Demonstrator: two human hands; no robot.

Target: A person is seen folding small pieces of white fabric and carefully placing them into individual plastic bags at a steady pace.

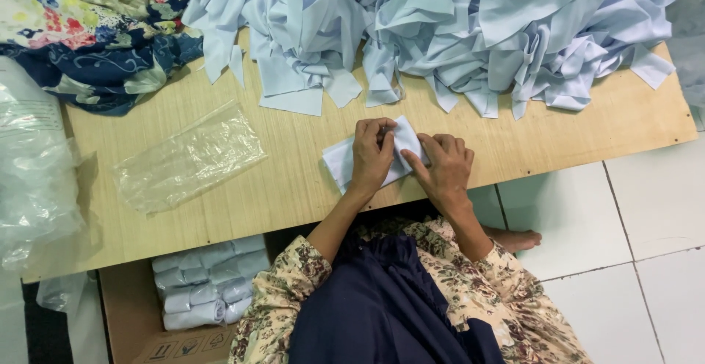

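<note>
A small folded piece of pale blue cloth [339,160] lies near the front edge of the low wooden board [294,180]. My left hand [371,155] presses down on its middle, fingers curled over the fold. My right hand [445,167] grips the cloth's right end, pinching it against the board. Both hands touch each other over the cloth. A big heap of the same pale blue cloth pieces [440,33] lies along the far side of the board, a hand's length beyond my fingers.
An empty clear plastic bag [187,157] lies flat left of my hands. More clear plastic [33,180] bulges at the left edge. Patterned floral fabric [88,33] sits far left. A cardboard box [183,346] with rolled pale blue cloths [205,287] stands below the board. White tiled floor [646,261] at right.
</note>
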